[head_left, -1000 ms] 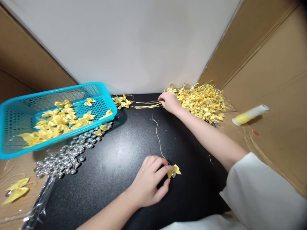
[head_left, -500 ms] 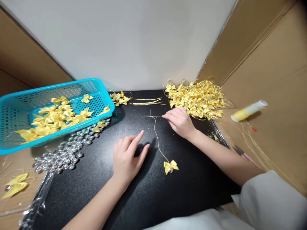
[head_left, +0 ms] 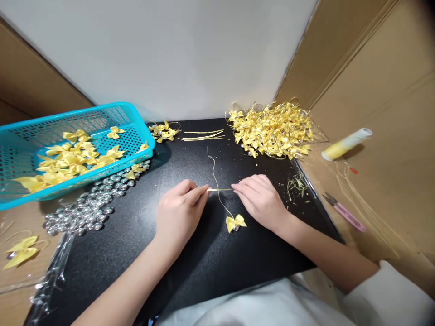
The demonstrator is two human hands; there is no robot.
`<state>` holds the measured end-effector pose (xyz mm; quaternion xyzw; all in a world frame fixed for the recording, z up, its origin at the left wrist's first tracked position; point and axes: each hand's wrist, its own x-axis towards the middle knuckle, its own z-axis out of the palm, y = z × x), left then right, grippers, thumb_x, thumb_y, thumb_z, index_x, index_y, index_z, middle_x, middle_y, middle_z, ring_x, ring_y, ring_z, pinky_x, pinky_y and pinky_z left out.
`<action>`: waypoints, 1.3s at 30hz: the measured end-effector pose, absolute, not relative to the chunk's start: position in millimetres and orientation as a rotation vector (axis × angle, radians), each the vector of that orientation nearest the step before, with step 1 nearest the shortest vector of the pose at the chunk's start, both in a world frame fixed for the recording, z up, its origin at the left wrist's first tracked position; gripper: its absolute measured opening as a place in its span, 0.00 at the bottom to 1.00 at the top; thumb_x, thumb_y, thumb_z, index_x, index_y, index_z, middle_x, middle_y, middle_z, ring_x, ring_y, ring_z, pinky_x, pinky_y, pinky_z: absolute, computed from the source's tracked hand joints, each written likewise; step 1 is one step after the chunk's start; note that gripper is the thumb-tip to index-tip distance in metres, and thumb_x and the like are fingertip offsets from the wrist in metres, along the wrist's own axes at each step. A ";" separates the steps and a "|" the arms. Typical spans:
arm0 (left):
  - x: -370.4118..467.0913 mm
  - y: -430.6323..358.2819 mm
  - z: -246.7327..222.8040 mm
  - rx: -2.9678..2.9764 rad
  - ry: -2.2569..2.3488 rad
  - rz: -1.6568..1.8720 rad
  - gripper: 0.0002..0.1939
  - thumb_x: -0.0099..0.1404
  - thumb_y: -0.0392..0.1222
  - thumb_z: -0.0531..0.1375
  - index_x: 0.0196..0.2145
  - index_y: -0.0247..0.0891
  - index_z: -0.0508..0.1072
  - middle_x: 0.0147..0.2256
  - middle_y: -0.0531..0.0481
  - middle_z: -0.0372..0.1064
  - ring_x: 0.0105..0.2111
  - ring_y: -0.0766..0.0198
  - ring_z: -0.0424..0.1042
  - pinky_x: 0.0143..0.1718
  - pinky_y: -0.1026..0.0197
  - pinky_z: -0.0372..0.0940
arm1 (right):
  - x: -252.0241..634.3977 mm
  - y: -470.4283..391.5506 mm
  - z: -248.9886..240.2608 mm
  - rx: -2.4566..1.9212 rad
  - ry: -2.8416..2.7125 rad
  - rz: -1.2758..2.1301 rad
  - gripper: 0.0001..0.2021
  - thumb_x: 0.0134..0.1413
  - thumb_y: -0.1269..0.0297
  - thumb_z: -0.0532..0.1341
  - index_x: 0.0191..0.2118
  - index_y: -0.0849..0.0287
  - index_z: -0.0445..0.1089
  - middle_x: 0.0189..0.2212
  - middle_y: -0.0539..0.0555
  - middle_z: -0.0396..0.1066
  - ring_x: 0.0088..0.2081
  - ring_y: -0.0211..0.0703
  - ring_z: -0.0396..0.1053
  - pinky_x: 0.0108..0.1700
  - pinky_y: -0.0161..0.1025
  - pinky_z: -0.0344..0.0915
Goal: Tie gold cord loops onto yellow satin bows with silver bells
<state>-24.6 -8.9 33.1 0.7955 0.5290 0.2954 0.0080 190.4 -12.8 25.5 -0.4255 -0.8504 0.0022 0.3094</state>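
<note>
Left hand: fingers (head_left: 203, 189) drawn in, thumb and index pinched on one end of a short gold cord; the left hand (head_left: 178, 206) is above the black tabletop (head_left: 136, 258).
Right hand: the right hand (head_left: 260, 199) is likewise closed to a pinch, fingertips on the cord's other end.
Short gold cord: the short gold cord (head_left: 222, 189) spans the gap between the two hands, nearly straight, and crosses a thin thread (head_left: 214, 168); which lies on top is unclear.
Yellow bow: a yellow bow (head_left: 234, 222) with a silver bead (head_left: 236, 228) sits between the forearms, nearer the person than the cord; the thread runs away from it in a loose curve.
Spare cords: several gold cords (head_left: 204, 136) lie side by side near the wall (head_left: 190, 59).
Bow heap: a large heap of beaded yellow bows (head_left: 275, 129) fills the far right corner.
Basket: a turquoise basket (head_left: 148, 141) at left holds loose bows (head_left: 73, 156); silver beads (head_left: 84, 210) spread along its near side.
Right edge: cord clippings (head_left: 296, 186) lie on the tabletop; pink-handled snips (head_left: 351, 218) rest on the cardboard beyond, near a white-and-yellow tube (head_left: 346, 144).
</note>
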 end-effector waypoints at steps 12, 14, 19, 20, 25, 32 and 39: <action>0.0 -20.1 13.6 1.148 1.358 1.004 0.12 0.60 0.48 0.64 0.31 0.35 0.75 0.18 0.57 0.65 0.16 0.71 0.61 0.18 0.69 0.56 | 174.8 -17.3 24.7 -1.369 -1.436 1.204 0.05 0.51 0.71 0.60 0.28 0.55 0.64 0.20 0.45 0.63 0.21 0.35 0.62 0.24 0.34 0.61; 0.9 -23.1 9.4 1.099 1.341 1.028 0.12 0.60 0.48 0.64 0.31 0.35 0.74 0.18 0.57 0.66 0.17 0.72 0.61 0.19 0.69 0.57 | 170.2 -21.6 21.1 -1.306 -1.297 1.382 0.06 0.51 0.68 0.61 0.29 0.55 0.62 0.20 0.44 0.65 0.21 0.35 0.64 0.25 0.34 0.62; 1.4 -23.4 5.9 1.061 1.344 1.091 0.11 0.58 0.45 0.66 0.29 0.35 0.71 0.20 0.55 0.70 0.18 0.72 0.63 0.20 0.69 0.59 | 165.2 -30.4 12.5 -1.192 -1.121 1.576 0.09 0.56 0.61 0.61 0.31 0.55 0.60 0.22 0.45 0.69 0.22 0.35 0.68 0.27 0.34 0.66; 1.2 -22.9 5.9 1.056 1.348 1.089 0.10 0.57 0.44 0.66 0.28 0.35 0.71 0.21 0.54 0.71 0.18 0.72 0.63 0.20 0.69 0.59 | 165.6 -31.1 11.2 -1.182 -1.111 1.569 0.09 0.56 0.60 0.62 0.31 0.55 0.60 0.23 0.46 0.70 0.23 0.35 0.69 0.28 0.35 0.67; -0.4 -21.9 6.2 1.009 1.339 1.045 0.09 0.55 0.43 0.68 0.27 0.35 0.73 0.23 0.52 0.74 0.18 0.72 0.64 0.20 0.69 0.59 | 169.0 -31.5 8.0 -1.165 -1.071 1.451 0.09 0.54 0.60 0.64 0.32 0.55 0.62 0.24 0.47 0.71 0.24 0.36 0.71 0.29 0.36 0.69; -0.1 -25.8 5.1 0.955 1.220 0.993 0.10 0.50 0.41 0.70 0.24 0.35 0.73 0.20 0.52 0.73 0.18 0.71 0.66 0.20 0.69 0.62 | 168.6 -31.6 7.7 -1.124 -1.007 1.389 0.09 0.52 0.65 0.65 0.30 0.55 0.62 0.22 0.45 0.70 0.22 0.34 0.70 0.26 0.33 0.69; 0.2 -29.3 9.7 1.037 1.192 1.024 0.06 0.47 0.34 0.71 0.23 0.35 0.76 0.21 0.51 0.76 0.19 0.70 0.70 0.22 0.70 0.66 | 169.2 -36.2 1.1 -1.058 -1.123 1.370 0.06 0.55 0.70 0.62 0.32 0.56 0.62 0.25 0.46 0.71 0.24 0.32 0.71 0.28 0.31 0.69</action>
